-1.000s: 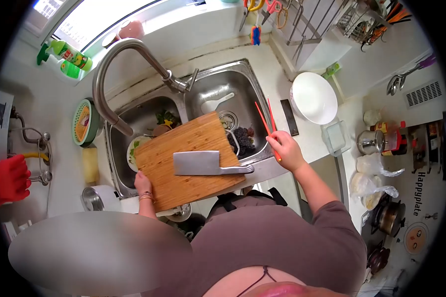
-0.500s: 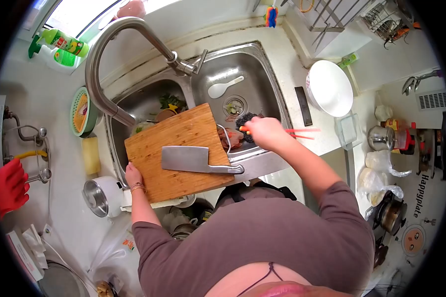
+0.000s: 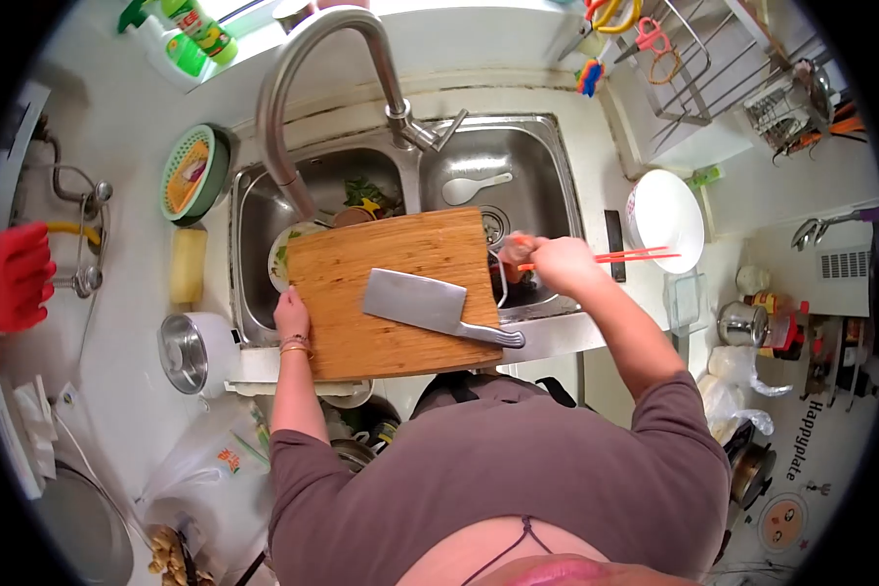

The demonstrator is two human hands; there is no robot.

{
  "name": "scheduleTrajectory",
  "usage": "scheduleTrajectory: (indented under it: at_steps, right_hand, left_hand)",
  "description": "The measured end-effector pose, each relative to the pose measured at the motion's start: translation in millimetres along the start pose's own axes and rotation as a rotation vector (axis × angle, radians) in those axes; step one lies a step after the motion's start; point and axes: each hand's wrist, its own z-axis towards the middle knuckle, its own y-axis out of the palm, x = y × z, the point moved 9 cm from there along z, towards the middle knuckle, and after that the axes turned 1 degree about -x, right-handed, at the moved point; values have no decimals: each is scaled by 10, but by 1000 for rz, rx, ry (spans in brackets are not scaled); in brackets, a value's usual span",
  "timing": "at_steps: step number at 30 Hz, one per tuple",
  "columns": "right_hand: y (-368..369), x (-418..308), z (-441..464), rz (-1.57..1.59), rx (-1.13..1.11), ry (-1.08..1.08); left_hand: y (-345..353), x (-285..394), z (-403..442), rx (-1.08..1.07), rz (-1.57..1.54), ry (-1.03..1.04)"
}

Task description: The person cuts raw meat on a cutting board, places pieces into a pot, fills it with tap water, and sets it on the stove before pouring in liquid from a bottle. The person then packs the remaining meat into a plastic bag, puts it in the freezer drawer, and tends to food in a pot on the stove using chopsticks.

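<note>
A wooden cutting board (image 3: 400,244) lies across the front of the double sink, bridging both basins. My left hand (image 3: 291,314) is closed on its left edge. A cleaver (image 3: 415,301) rests flat on the board, its metal handle reaching past the right edge. Over the right basin, my right hand (image 3: 565,266) is closed around red chopsticks (image 3: 640,255), whose long ends stick out to the right. A pinkish patch by its fingers is too blurred to name. Beside the board a white loop (image 3: 503,281) shows, with reddish material partly hidden below the hand.
The faucet (image 3: 275,127) arches over the left basin, which holds greens (image 3: 366,191) and a plate (image 3: 285,252). A white spoon (image 3: 476,187) lies in the right basin. To the right stands a white bowl (image 3: 666,223); a green colander (image 3: 195,174) sits left.
The view has shifted, and the board looks more level. My right hand has turned, swinging the chopsticks' ends slightly upward. The dark clump beside its fingers no longer shows there.
</note>
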Motion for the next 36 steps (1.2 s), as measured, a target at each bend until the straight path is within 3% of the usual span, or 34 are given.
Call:
scheduleTrajectory:
  at_steps: [6,7,9,11,12,13,14,15,18,21,24,28,32,36]
  right_hand:
    - [-1193,148,-617,224,292,-103]
    - [-1347,130,-681,281,342,-152]
    - [-1617,66,-759,454,392,-286]
    - [-1776,22,-755,659,389,-338]
    - [-1843,-13,-743,731,357,-311]
    - [-1926,-72,-743,802,326,-281]
    - [-1968,-126,-728,873,293,-248]
    - [-2087,-240,-731,768,499,-381]
    - [-1869,-557,-453,520,566,-506]
    - [-1354,-719,8,347,443,-213]
    - [-1165,-974,161,140,458,-100]
    - [-1115,-1128,192,42,433,-194]
    - [-1140,-1387,256,67,484,-317]
    - [-1063,-1518,578,94,323,-282]
  left_hand:
    - [347,360,-79,-86,136,70]
    - [83,812,-330,72,356,83]
    - [-62,1655,-580,270,187,491]
    - [120,2343,-695,25,-362,695]
    - [394,2559,-713,-315,-757,469]
    - [936,2637,-644,-520,-1169,316]
    - [1048,2890,-861,-813,-1403,-10]
    - [1028,3164,-1198,-1108,-1603,-368]
    - [660,3805,-1524,-1603,-2018,-55]
    - [981,3656,-1281,-1378,-2165,-227]
    - [1249,3511,-1060,-1129,-2070,-153]
    - [1396,3197,-762,-959,-2006,-215]
    - [1550,2673,-269,-640,-2105,-339]
    - [1473,2849,-148,-882,-2306,-232]
